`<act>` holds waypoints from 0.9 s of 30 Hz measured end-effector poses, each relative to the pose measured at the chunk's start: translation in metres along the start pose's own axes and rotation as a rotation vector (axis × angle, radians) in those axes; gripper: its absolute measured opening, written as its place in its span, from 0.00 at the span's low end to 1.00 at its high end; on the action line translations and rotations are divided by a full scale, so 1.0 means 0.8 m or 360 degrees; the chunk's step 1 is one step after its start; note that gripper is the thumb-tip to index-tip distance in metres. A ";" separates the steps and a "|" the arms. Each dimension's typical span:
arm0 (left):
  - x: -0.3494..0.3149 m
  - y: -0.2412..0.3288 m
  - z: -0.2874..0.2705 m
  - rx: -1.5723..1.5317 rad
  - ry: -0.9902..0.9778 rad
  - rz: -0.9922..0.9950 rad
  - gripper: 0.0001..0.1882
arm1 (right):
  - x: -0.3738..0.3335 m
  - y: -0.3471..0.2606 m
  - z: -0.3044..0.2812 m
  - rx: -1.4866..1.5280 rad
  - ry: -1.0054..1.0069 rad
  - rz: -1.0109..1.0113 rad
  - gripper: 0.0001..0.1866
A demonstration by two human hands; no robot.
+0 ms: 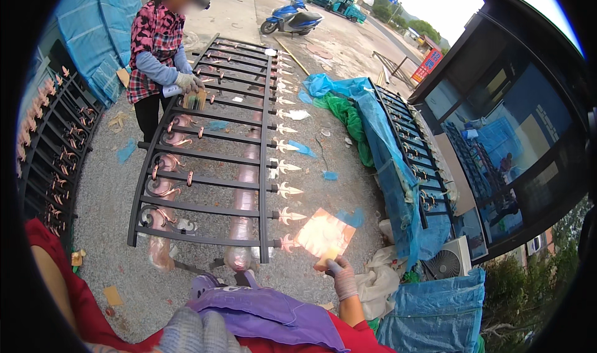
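Note:
My right hand (344, 278), in a grey knit glove, is closed on a small tan pad (326, 261). The pad overlaps the lower edge of a shiny copper-coloured sheet (326, 232); whether my fingers also grip the sheet is unclear. Beside the sheet's left corner is a copper-painted spear tip (288, 243) on a black metal fence panel (205, 235). My left hand (198, 332), also gloved, is low against my purple apron (267, 312). Its fingers look curled together, and whatever they hold, if anything, is hidden. The panel rests across pink-wrapped rolls (244, 210).
Across the panel, a co-worker in gloves (187, 82) holds a brownish piece over the bars. More black panels (53, 157) lean at left; another (418, 148) stands at right against blue sheeting (398, 191). An outdoor fan unit (449, 259) and a scooter (292, 18) are beyond.

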State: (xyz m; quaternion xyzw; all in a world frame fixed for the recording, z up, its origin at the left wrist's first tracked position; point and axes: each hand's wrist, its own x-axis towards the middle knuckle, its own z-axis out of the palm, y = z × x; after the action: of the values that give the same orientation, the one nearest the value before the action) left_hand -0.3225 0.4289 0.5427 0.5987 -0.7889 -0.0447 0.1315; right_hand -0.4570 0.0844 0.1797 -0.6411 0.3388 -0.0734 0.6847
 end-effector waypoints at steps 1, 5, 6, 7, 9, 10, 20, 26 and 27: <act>-0.011 0.007 -0.001 -0.0017 -0.0028 -0.0079 0.21 | -0.001 0.000 0.011 0.0022 -0.0069 -0.0024 0.16; -0.070 0.016 -0.002 -0.0264 -0.0028 -0.0004 0.22 | -0.007 -0.004 -0.001 0.0040 -0.0009 -0.0035 0.12; -0.094 -0.002 0.010 -0.0361 0.0007 0.0088 0.22 | -0.016 -0.006 -0.015 0.0087 0.0133 -0.0054 0.10; -0.115 0.028 0.001 -0.0420 -0.0013 -0.0004 0.22 | -0.006 -0.006 0.006 0.0095 0.0031 -0.0031 0.10; -0.160 0.069 -0.004 -0.0549 0.0069 -0.0267 0.22 | 0.008 0.000 0.042 0.0101 -0.0121 0.0024 0.10; -0.185 0.078 0.004 -0.0600 0.0193 -0.0423 0.22 | 0.012 0.004 0.051 0.0122 -0.0155 0.0030 0.10; -0.406 -0.033 0.364 -0.1057 0.1724 -0.2988 0.18 | 0.003 0.028 0.068 0.0016 -0.0149 0.0128 0.12; -0.452 -0.026 0.515 -0.1595 0.1504 -0.3334 0.18 | -0.023 0.042 0.094 -0.0063 -0.0134 0.0202 0.12; -0.458 -0.023 0.539 -0.1655 0.1442 -0.3384 0.18 | -0.029 0.040 0.099 -0.0090 -0.0147 0.0209 0.12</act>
State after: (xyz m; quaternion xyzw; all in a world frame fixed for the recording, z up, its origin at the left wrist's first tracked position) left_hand -0.3266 0.7363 0.0679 0.7743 0.3058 -0.2232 0.5071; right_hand -0.4412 0.1674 0.1545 -0.6391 0.3501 0.0109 0.6847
